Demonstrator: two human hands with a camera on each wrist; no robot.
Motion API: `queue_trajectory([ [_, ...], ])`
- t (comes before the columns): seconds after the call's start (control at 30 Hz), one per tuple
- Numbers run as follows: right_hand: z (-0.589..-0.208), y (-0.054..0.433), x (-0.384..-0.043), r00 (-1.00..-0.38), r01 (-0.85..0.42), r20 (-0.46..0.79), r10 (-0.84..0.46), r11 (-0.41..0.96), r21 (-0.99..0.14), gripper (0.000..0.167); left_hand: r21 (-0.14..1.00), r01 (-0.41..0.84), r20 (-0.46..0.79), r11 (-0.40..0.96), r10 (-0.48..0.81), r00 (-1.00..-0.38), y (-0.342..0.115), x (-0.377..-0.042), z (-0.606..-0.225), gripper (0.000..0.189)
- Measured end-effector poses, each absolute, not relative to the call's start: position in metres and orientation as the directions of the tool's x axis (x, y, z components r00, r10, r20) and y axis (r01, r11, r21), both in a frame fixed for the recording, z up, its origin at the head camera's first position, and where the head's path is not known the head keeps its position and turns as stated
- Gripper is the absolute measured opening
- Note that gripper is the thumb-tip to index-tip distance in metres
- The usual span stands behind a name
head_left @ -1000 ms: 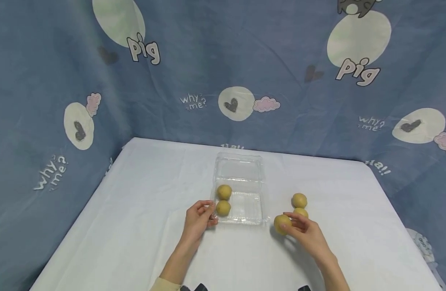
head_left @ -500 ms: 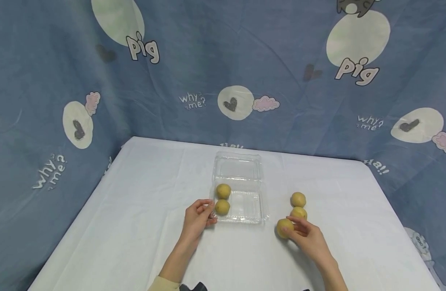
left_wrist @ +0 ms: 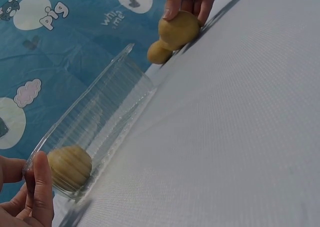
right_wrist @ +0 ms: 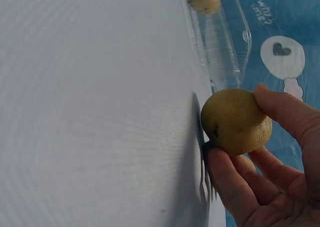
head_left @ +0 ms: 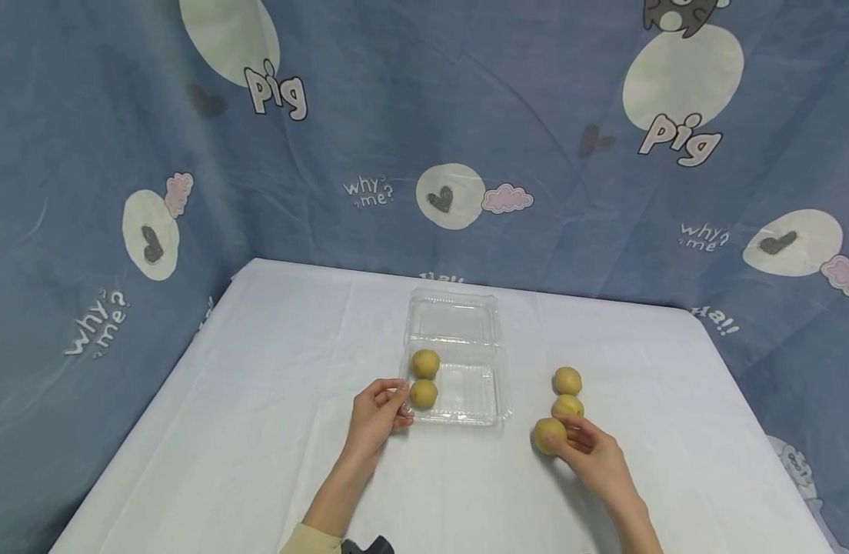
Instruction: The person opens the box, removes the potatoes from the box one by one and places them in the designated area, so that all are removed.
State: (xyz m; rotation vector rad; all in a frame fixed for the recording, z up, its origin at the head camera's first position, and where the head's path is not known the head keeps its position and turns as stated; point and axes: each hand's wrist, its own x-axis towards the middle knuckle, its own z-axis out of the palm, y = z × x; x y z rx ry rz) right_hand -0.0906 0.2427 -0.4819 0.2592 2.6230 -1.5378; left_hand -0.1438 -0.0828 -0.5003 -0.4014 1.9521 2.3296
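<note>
At four o'clock from the clear box (head_left: 469, 392), the right hand (head_left: 596, 458) grasps a yellow fruit (head_left: 547, 436); at eight, the left hand (head_left: 376, 415) pinches the box.
Only the right wrist view shows the held fruit's dark blemish (right_wrist: 216, 133); the head view places two loose fruits (head_left: 567, 381) at one o'clock from it, two boxed fruits (head_left: 424, 364) at the box's nine.

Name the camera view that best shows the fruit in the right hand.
Right wrist: the yellow fruit appears largest there, a dark spot showing on its skin. The head view shows it small, partly covered by the right hand; the left wrist view shows it near the top, also partly covered.
</note>
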Motion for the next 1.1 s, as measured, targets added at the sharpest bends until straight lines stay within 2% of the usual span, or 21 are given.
queue_trajectory([
  [0.5,-0.482,0.247,-0.087,-0.974,0.224,-0.176,0.14,0.539,-0.812,0.063,0.956,-0.232,-0.255,-0.178,-0.115,-0.96,-0.083,-0.144,-0.499,0.022],
  [1.1,-0.481,0.262,-0.082,-0.959,0.282,-0.231,0.163,0.497,-0.82,0.066,0.959,-0.226,-0.247,-0.173,-0.109,-0.963,-0.083,-0.144,-0.501,0.024],
])
